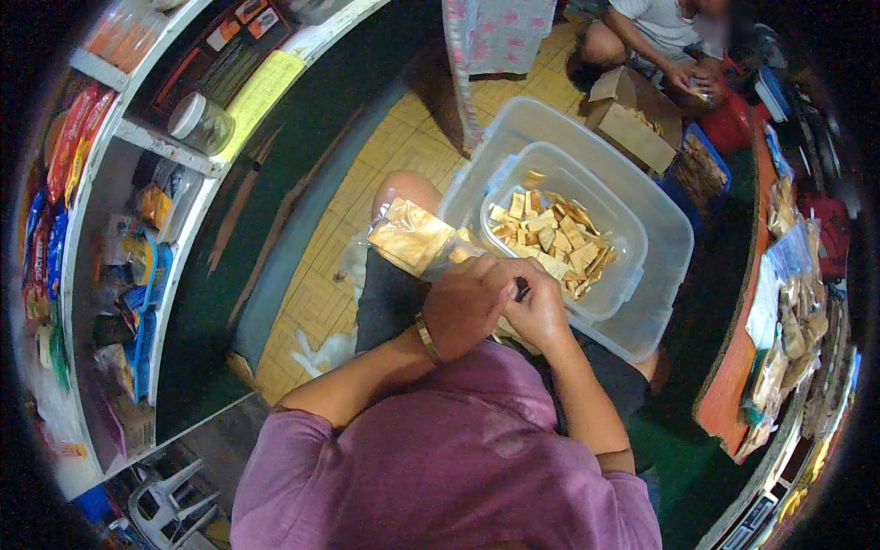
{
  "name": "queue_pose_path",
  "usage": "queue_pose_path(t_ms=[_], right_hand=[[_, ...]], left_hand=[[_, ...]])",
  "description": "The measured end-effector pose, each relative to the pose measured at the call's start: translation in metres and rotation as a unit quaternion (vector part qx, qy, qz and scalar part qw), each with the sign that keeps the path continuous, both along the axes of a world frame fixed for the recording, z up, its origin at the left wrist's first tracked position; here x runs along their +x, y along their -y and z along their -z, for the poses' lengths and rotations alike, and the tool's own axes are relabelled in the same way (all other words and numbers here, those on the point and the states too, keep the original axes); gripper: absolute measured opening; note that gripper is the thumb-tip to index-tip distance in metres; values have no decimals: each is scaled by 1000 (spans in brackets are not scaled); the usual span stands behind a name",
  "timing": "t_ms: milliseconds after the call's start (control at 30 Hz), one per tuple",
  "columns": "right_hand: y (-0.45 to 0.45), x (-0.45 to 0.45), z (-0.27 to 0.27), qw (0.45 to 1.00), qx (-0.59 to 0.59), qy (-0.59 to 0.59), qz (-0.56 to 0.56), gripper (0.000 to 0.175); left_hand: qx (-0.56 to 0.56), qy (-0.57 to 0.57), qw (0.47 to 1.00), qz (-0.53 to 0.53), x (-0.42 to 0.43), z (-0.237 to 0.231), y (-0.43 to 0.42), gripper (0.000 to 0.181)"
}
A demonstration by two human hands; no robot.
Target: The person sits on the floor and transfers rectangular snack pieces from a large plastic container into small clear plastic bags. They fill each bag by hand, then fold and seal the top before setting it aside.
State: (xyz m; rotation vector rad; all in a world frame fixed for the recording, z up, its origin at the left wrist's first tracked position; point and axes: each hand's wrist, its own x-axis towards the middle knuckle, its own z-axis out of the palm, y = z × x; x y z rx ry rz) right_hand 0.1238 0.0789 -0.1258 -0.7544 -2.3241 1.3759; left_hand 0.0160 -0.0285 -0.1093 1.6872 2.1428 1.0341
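My left hand [467, 302], with a gold-coloured band on its wrist, and my right hand [540, 302] meet over my lap. A clear plastic bag [416, 237] of flat golden-brown pieces extends from my left hand to the upper left, above my knee. Its near end is gripped where my hands meet. A small dark thing shows between my right thumb and fingers; I cannot tell what it is. Just beyond my hands, an inner clear plastic tub [636, 240] holds many flat golden pieces [567, 234]. That tub sits inside a larger translucent plastic bin [677, 275].
At the upper right, a seated person's hands [694, 82] are near an open cardboard box [636, 141]. A shelf [172, 148] with packets and a lidded jar [201, 124] lines the left. Filled plastic bags [790, 330] lie at the right. A white cat [330, 350] is beside my leg.
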Motion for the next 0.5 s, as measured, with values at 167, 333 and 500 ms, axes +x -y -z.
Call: queue_pose_path(t_ms=[167, 333, 500], right_hand=[[-2, 9, 6, 995, -68, 66, -40, 28], [-1, 8, -5, 995, 68, 63, -24, 32], [5, 6, -7, 995, 13, 74, -65, 34]], left_hand=[[13, 53, 997, -55, 4, -1, 7, 37], [-110, 12, 989, -94, -2, -5, 12, 47], [-20, 60, 995, -78, -5, -1, 6, 45]])
